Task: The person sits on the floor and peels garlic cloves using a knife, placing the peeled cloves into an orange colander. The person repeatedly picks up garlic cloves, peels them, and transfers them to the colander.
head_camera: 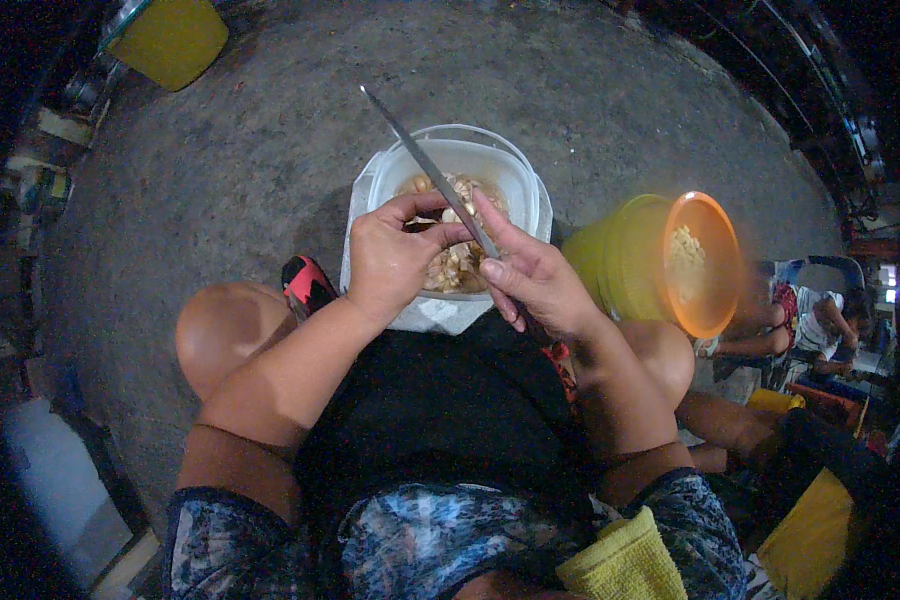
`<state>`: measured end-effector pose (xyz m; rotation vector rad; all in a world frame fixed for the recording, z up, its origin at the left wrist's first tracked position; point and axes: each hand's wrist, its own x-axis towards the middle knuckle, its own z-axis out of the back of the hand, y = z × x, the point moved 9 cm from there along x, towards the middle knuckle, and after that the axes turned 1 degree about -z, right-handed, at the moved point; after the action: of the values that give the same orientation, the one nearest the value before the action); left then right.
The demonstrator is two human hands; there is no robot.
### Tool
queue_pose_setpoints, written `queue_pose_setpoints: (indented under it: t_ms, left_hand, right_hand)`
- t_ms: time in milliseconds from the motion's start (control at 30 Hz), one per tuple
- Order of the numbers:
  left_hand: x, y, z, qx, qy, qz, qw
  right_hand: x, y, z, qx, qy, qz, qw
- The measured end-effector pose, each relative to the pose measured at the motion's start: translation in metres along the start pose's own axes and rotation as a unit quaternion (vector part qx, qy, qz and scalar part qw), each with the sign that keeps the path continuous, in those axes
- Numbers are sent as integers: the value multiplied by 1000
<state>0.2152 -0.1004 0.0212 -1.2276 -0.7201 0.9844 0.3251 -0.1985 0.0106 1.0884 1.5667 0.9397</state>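
My right hand [532,277] grips a long narrow-bladed knife [424,159], its blade slanting up and to the left. The handle is mostly hidden in the palm, and the index finger lies along the blade. My left hand [394,244] is beside the blade, thumb and index finger bent around a pale garlic clove [449,215]; the fingers partly cover it. Below both hands stands a white plastic tub [529,187] with a raised wire-like handle. Garlic cloves and bulbs [454,274] lie in it, apparently in brownish liquid.
The tub sits on a pale support [356,210] between my knees. To the right, a yellow-green bucket [607,251] with an orange rim is tipped towards me, pale pieces [686,251] inside. Other people [817,315] sit at the right. A yellow container [169,45] stands far left.
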Motion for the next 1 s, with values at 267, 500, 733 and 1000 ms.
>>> queue_pose_setpoints:
  t_ms: [267, 500, 733, 1000]
  left_hand:
    - [1, 9, -5, -119, 24, -22, 992]
    - [2, 10, -13, -165, 45, -7, 985]
    - [4, 12, -12, -197, 30, -34, 979]
    - [-2, 8, -13, -121, 14, -60, 991]
  right_hand:
    - [2, -1, 8, 25, -30, -10, 999]
    - [2, -3, 11, 168, -23, 1, 985]
    - [1, -5, -2, 165, 12, -11, 986]
    - [4, -12, 4, 202, 8, -18, 979]
